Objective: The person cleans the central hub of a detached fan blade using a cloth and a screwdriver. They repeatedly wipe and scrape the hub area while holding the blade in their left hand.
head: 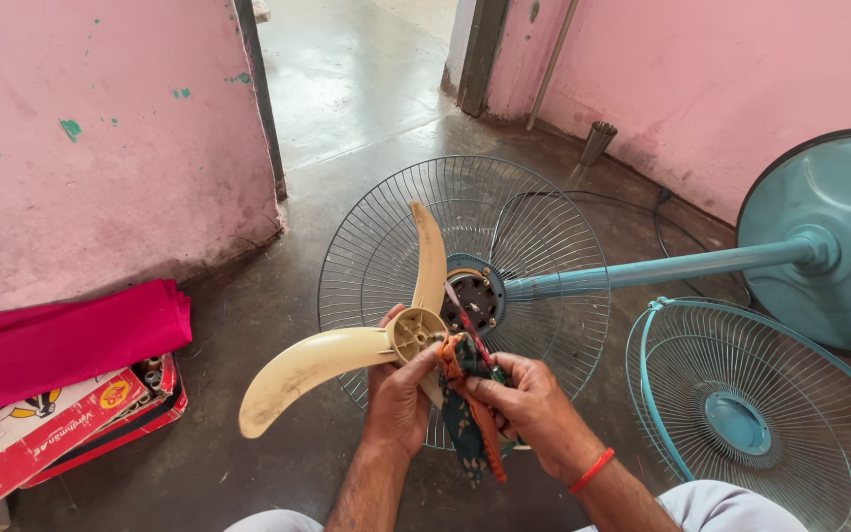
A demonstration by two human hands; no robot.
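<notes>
Head view: the cream plastic fan blade is gripped at its hub by the closed left hand; a patterned cloth (crumpled, orange-edged) is pinched by the right hand over the wire rear guard.

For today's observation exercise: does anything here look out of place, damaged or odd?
The pedestal fan lies on its side on the floor, its front grille off beside it. The cream blade is off too, in the left hand.
</notes>
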